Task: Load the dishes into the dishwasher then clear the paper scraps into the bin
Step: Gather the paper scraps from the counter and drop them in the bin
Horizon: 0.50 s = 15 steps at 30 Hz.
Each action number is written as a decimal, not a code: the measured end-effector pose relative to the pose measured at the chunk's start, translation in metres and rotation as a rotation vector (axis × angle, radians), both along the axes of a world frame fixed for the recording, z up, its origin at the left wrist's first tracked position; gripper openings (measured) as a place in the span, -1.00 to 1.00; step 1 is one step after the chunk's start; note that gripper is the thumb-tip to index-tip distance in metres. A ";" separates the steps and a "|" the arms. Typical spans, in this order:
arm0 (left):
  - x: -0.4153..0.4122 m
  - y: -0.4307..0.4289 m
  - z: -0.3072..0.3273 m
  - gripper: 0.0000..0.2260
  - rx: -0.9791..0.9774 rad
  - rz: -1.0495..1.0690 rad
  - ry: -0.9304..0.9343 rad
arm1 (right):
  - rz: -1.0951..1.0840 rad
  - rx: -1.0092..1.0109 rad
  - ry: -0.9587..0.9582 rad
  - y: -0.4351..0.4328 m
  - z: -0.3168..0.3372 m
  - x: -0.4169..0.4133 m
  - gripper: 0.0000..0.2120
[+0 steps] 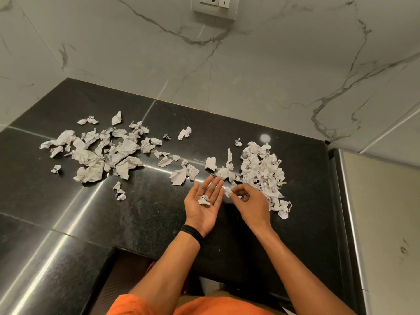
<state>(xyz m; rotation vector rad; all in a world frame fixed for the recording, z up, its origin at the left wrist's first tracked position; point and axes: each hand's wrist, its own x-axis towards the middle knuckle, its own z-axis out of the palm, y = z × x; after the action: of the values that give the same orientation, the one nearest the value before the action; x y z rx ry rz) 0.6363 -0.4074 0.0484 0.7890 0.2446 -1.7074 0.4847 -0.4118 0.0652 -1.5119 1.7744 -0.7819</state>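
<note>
Crumpled white paper scraps lie scattered over the black stone counter (147,212). A big loose spread of scraps (102,153) covers the left part, and a denser pile (263,171) sits at the right. My left hand (204,205) lies palm up above the counter with its fingers straight, and one small scrap (203,199) rests in the palm. Just right of it, my right hand (247,201) has its fingers curled and pinches small paper scraps (242,196) at the near edge of the right pile.
A marble-patterned wall rises behind the counter, with a white socket plate (214,6) at the top. A light steel-edged surface (381,223) adjoins the counter on the right. The counter's front edge has a cut-out at the bottom left (127,280). No dishwasher or bin is in view.
</note>
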 end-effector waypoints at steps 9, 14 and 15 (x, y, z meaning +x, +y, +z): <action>-0.005 -0.005 0.002 -0.55 -0.020 -0.060 0.021 | 0.084 -0.013 -0.251 0.001 0.012 0.020 -0.93; -0.002 -0.009 0.001 -0.56 0.004 -0.063 0.054 | -0.042 -0.065 -0.096 -0.014 0.012 0.003 -0.93; 0.000 -0.010 0.000 -0.56 0.007 -0.060 0.051 | -0.057 -0.063 -0.025 -0.018 0.011 -0.003 -0.93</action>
<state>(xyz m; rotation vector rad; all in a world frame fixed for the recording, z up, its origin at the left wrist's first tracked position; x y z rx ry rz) 0.6358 -0.4172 0.0485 0.7647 0.2643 -1.7858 0.4819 -0.4301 0.0759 -1.4915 1.7963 -0.8888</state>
